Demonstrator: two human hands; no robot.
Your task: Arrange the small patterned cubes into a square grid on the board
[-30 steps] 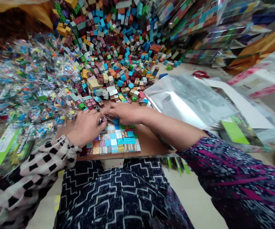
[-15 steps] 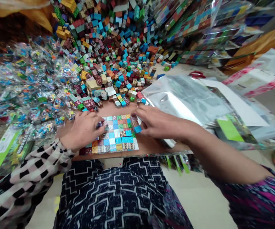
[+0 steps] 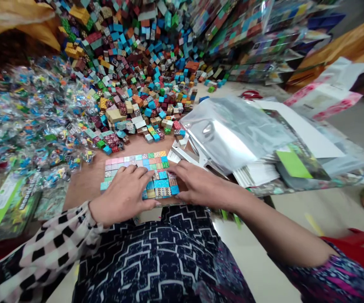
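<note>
A flat sheet of small printed blocks (image 3: pixel 161 183), mostly blue, green, pink and tan, lies on the brown board (image 3: pixel 84 181) at the table's front edge. My left hand (image 3: pixel 127 185) rests across its middle with fingers stretched out, hiding many blocks. At the right edge, my right hand (image 3: pixel 197 181) has finger and thumb around the ends of a short row of brown and blue blocks (image 3: pixel 173 182). That row lies against the rest of the sheet. Part of the right fingers' grip is hidden.
Behind the board rises a big heap of loose blocks (image 3: pixel 131 88). Small clear bags (image 3: pixel 43 109) pile up at left, near a green-and-black printed card (image 3: pixel 8 206). Clear plastic sleeves (image 3: pixel 232 130), white folded card (image 3: pixel 188 153) and red scissors (image 3: pixel 250 94) lie at right.
The brown and blue row has come down against the sheet's right edge in my right hand. My left hand has moved right and now lies over the sheet. The view has shifted slightly.
</note>
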